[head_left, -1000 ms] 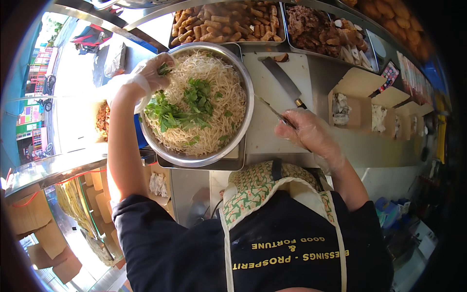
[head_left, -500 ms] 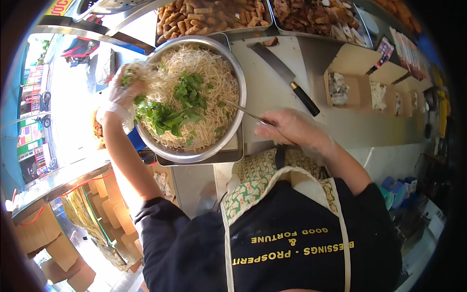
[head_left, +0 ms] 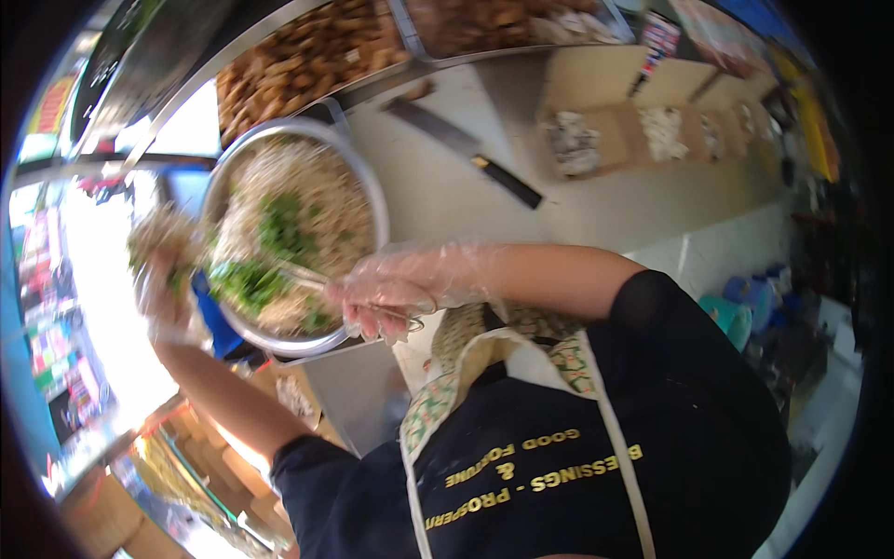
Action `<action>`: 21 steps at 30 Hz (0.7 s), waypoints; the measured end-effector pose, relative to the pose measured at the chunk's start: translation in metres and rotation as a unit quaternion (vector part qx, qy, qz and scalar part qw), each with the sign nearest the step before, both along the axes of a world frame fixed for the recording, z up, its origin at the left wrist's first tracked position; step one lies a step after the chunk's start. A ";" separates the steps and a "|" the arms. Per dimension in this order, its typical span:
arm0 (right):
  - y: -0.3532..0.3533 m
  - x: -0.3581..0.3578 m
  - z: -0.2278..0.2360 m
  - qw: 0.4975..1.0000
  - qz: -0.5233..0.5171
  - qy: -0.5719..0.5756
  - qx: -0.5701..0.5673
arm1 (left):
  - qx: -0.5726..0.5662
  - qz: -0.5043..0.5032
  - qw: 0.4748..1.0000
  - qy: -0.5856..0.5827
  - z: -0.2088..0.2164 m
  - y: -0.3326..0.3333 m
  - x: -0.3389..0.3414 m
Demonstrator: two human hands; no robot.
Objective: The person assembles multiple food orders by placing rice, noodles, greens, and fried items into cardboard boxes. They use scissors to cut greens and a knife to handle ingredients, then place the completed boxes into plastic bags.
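A large metal bowl (head_left: 380,210) is heaped with pale bean sprouts (head_left: 326,200) and chopped green herbs (head_left: 282,228). Just past its left rim, my left hand (head_left: 166,293), in a clear plastic glove, grips a clump of sprouts and greens (head_left: 158,231); motion blurs it. My right hand (head_left: 391,287), gloved too, is closed around metal scissors (head_left: 303,275) at the bowl's near right side. Their blades reach over the rim to the leafy greens; finger loops show below the hand. Whether the blades are apart, I cannot tell.
A black-handled cleaver (head_left: 466,149) lies on the white cutting board (head_left: 372,140) right of the bowl. Behind are metal trays (head_left: 410,47) of browned fried food. Open cardboard boxes (head_left: 610,140) holding pale food stand at the right.
My right hand has brought the scissors left over the bowl, blades to the greens. My left hand, still holding sprouts, is now outside the left rim. The whole view has shifted and tilted.
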State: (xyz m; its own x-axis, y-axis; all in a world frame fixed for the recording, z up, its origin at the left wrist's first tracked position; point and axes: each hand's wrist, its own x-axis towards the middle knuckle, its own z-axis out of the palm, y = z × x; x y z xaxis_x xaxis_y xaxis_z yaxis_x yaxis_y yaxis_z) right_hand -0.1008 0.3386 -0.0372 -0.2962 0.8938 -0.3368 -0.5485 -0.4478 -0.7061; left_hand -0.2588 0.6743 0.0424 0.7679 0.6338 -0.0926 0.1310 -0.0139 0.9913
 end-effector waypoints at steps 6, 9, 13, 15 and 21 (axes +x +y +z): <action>-0.146 0.068 -0.017 0.989 -0.135 -0.054 -0.015 | -0.041 -0.050 0.997 -0.039 -0.033 -0.131 0.057; -0.229 0.111 -0.036 0.978 -0.119 -0.120 -0.119 | -0.114 0.015 0.993 0.014 -0.060 -0.238 0.127; -0.336 0.165 -0.054 0.951 -0.075 -0.225 -0.199 | -0.228 -0.108 0.967 0.040 -0.103 -0.369 0.235; -0.381 0.181 -0.056 0.939 -0.084 -0.238 -0.234 | -0.266 -0.084 0.957 0.083 -0.128 -0.420 0.282; -0.452 0.215 -0.050 0.945 -0.135 -0.186 -0.235 | 0.093 -0.138 0.943 0.289 -0.165 -0.513 0.358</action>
